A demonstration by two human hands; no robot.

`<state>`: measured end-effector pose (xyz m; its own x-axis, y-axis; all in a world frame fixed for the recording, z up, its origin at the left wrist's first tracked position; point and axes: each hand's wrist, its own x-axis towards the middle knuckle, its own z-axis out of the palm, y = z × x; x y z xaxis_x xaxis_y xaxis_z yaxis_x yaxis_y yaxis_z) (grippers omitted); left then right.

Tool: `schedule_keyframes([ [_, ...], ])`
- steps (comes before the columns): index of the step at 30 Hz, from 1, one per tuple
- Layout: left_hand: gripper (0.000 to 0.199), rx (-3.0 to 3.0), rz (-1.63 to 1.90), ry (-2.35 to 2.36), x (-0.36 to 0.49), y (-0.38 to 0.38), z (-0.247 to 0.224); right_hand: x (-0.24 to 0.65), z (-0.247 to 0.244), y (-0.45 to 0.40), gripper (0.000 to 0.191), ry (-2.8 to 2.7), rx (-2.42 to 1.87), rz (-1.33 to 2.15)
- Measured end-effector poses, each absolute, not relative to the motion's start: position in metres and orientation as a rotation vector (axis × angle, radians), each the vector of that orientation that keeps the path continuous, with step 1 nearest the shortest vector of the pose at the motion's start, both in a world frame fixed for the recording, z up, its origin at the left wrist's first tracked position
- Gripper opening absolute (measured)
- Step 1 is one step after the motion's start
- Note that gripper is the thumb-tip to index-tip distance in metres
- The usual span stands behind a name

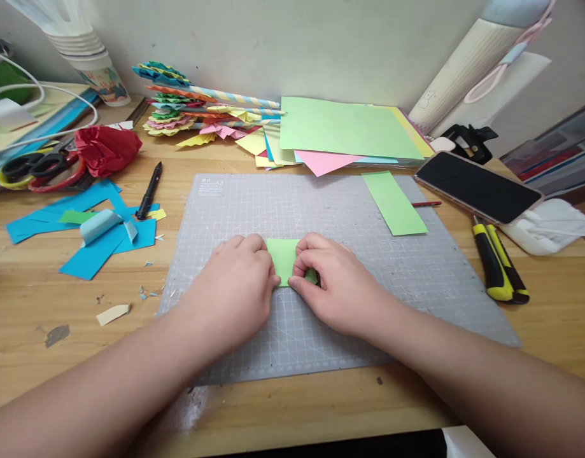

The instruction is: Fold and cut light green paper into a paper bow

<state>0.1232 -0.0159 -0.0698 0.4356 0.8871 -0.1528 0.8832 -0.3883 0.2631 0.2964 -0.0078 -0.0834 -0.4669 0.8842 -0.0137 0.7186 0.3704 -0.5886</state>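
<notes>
One green sheet (281, 257), held at both sides
Its left part is pinched by the left hand (242, 277), its right by the right hand (334, 280), on the grey mat (254, 207).

A wooden table (321, 407) carries a gray cutting mat (335, 207). Left of the mat lie blue paper pieces (89, 257), a black pen (150, 189) and — lower down — a pale scrap (113, 314). Right of it — just apart — lies a yellow-and-black tool (494, 267); beyond its far edge, stacked colored paper (349, 127).
</notes>
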Motion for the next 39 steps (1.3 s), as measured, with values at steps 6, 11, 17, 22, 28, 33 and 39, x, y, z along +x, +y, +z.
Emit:
schedule_keyframes([
  [6, 0.021, 2.370, -0.025, 1.565, 0.127, -0.016, -0.068, 0.295, -0.081, -0.008, 0.014, -2.350, -1.446, 0.754],
  [11, 0.015, 2.346, 0.049, 1.566, 0.127, -0.016, -0.070, 0.294, -0.081, -0.007, 0.013, -2.353, -1.457, 0.766],
  [17, 0.014, 2.385, 0.093, 1.643, 0.130, -0.025, -0.077, 0.295, -0.083, -0.007, 0.012, -2.356, -1.437, 0.753],
  [22, 0.015, 2.474, 0.055, 1.607, 0.129, -0.028, -0.079, 0.296, -0.085, -0.006, 0.013, -2.356, -1.411, 0.744],
  [28, 0.012, 2.368, 0.165, 1.487, 0.117, -0.023, -0.076, 0.296, -0.082, -0.007, 0.013, -2.356, -1.410, 0.756],
  [33, 0.008, 2.237, 0.433, 1.404, 0.109, -0.016, -0.075, 0.297, -0.083, -0.008, 0.012, -2.350, -1.399, 0.767],
  [39, 0.032, 2.669, 0.298, 1.382, 0.102, -0.013, -0.080, 0.301, -0.086, -0.014, 0.008, -2.369, -1.340, 0.694],
])
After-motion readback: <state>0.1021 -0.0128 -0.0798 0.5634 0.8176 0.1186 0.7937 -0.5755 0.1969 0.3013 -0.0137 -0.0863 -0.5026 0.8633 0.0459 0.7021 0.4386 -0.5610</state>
